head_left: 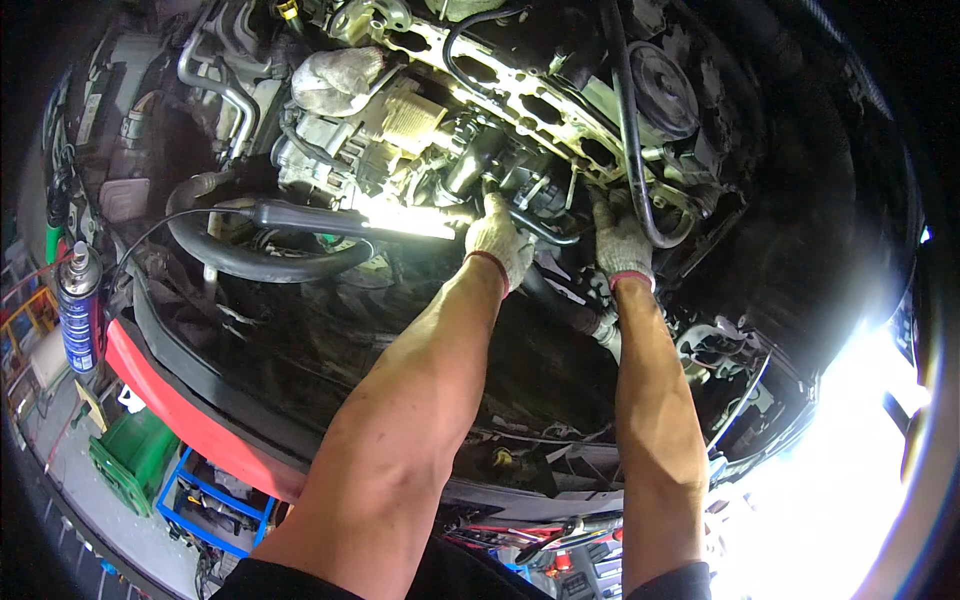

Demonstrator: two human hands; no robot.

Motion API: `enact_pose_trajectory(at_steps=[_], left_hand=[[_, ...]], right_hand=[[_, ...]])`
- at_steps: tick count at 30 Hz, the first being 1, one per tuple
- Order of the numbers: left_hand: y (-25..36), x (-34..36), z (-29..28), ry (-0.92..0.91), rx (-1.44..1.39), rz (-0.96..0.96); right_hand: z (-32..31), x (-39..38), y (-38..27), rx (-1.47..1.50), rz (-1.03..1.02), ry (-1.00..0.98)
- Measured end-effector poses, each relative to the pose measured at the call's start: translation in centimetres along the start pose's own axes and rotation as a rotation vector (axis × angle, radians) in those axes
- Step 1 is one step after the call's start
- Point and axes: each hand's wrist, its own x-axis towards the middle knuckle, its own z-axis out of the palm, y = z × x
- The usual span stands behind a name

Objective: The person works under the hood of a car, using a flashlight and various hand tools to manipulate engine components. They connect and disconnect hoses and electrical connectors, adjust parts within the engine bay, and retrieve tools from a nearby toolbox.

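Both my hands wear pale knit gloves with red cuffs and reach into an engine bay. My left hand (pixel 500 243) is at a black cylindrical part (pixel 473 165) below the engine's metal flange (pixel 545 108). One of its fingers points up against that part; the others look curled in, and what they hold is hidden. To the right, my right hand (pixel 624 245) reaches in beside a bent black hose (pixel 630 130), below the flange's open ports. Its fingertips go into shadow among the engine parts, so its grip does not show. A thin curved black hose (pixel 543 232) runs between the hands.
A lit work lamp (pixel 310 219) lies left of my left hand, its cable trailing left. A thick black hose (pixel 265 264) loops below it. Upper left sits a greyish cloth (pixel 336 80). A spray can (pixel 78 312) stands by the red bumper (pixel 195 415); a green bin (pixel 137 455) is beyond.
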Motion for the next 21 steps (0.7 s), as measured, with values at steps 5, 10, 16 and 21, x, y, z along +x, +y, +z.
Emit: enact_pose_trajectory(at_steps=[5,10,16,21], left_hand=[[-0.1,0.1,-0.1,-0.022,-0.085,-0.057],[-0.3,0.3,0.2,0.041,0.083,0.027],[-0.5,0.8,0.0,0.101,0.171,0.043],[-0.9,1.6,-0.1,0.099,0.213,0.050]], right_hand=[[-0.8,0.1,0.0,-0.063,-0.003,0.000],[0.8,0.0,0.6,-0.071,-0.064,0.166],[1.7,0.0,1.3,-0.058,-0.080,0.219],[2.0,-0.1,2.3,-0.088,-0.122,0.261]])
